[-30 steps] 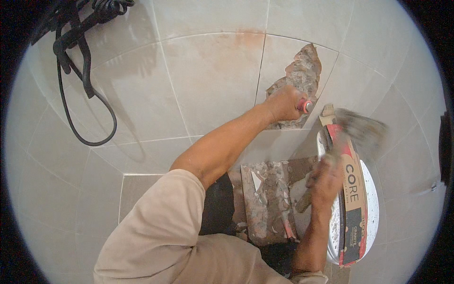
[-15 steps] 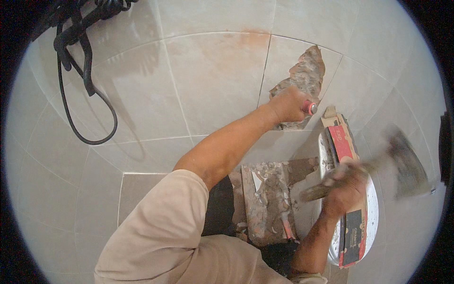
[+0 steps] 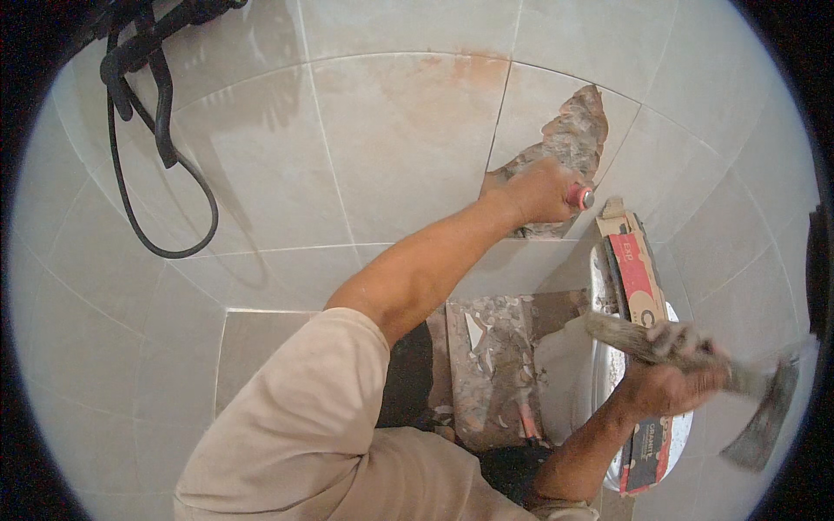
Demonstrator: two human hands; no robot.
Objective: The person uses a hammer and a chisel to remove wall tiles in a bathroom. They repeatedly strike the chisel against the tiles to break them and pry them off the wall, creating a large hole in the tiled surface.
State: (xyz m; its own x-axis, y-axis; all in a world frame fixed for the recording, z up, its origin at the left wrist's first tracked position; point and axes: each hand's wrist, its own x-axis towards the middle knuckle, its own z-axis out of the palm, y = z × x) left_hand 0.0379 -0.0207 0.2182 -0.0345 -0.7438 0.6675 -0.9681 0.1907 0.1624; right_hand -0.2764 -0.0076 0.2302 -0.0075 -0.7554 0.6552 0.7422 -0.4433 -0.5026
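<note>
At the broken patch point(image 3: 580, 130) in the wall tile, my left hand point(image 3: 540, 191) is closed around a chisel point(image 3: 580, 197). Its red grip and round metal end point to the right; the blade is hidden behind the hand. Lower right, my right hand point(image 3: 669, 382) grips the wooden handle of a hatchet point(image 3: 769, 417). The hatchet's dark head hangs out to the right, well apart from the chisel, slightly blurred. Bare rough mortar shows where the tile is chipped off.
A white toilet point(image 3: 565, 365) stands below, with a long cardboard box point(image 3: 632, 260) lying on it under my right arm. Tile shards lie on a dusty board point(image 3: 473, 425), near a red-handled tool point(image 3: 527, 418). A black hose point(image 3: 213, 217) hangs upper left.
My right hand has swung the hatchet down and to the right, away from the chisel. The left hand keeps its place at the broken tile; the view has shifted slightly.
</note>
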